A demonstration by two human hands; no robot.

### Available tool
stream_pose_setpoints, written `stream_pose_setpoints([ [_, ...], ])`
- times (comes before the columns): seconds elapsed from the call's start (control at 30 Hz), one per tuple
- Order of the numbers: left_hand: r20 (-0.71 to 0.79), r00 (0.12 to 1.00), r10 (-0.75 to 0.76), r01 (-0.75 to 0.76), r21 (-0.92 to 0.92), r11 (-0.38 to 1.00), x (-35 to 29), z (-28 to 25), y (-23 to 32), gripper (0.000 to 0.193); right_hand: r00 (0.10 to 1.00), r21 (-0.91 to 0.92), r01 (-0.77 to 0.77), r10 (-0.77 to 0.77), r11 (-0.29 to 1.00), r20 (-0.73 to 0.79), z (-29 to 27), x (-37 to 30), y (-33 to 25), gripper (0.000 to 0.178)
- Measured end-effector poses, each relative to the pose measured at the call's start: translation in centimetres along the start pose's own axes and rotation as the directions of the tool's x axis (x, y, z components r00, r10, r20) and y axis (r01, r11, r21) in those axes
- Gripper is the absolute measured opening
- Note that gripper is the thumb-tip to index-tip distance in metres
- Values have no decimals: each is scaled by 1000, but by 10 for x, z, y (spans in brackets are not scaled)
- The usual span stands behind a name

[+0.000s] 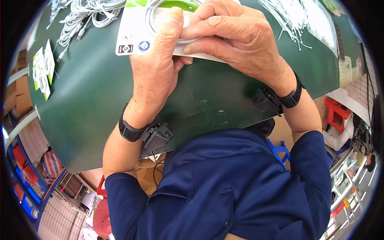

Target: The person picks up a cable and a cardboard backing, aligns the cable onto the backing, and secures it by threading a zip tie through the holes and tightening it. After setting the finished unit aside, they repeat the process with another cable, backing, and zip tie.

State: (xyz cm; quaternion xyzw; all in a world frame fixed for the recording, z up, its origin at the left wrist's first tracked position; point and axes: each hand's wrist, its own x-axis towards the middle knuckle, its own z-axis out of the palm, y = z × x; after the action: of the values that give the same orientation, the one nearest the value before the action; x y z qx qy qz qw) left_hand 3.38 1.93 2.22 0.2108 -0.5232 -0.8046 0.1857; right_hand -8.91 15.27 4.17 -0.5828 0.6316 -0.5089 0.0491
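Observation:
At the top middle I hold a white and green backing card above the table. A coiled light grey cable lies against its face. My left hand is closed on the card, its thumb pressed on the front near the coil and its other fingers mostly behind. My right hand pinches the lower part of the coil between thumb and fingers, at the card's bottom edge. The fingers cover much of the coil and part of the card.
A pile of loose grey USB cables lies on the green table at the far left. Several carded cables sit at the left edge. White cable ties are spread at the far right. A red stool stands beyond the table's right edge.

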Motion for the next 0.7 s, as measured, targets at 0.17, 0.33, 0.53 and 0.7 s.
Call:
stream_pose_setpoints([
  [0.17, -63, 997, 34, -32, 37, 999, 0, 5, 1, 31, 998, 126, -64, 60, 990, 31, -1, 0, 1, 21],
  [0.33, -17, 1000, -3, 3, -16, 1000, -1, 3, 1, 30, 992, 122, -78, 65, 989, 108, -5, 0, 4, 23],
  [0.53, -74, 993, -94, 94, -5, 996, -2, 5, 0, 25, 981, 56, -171, 165, 984, 100, 7, -7, 6, 24],
  [0.7, -67, 992, -107, 107, -9, 994, -4, 6, 1, 24, 963, 142, -253, 235, 957, 129, 7, -13, 8, 24],
])
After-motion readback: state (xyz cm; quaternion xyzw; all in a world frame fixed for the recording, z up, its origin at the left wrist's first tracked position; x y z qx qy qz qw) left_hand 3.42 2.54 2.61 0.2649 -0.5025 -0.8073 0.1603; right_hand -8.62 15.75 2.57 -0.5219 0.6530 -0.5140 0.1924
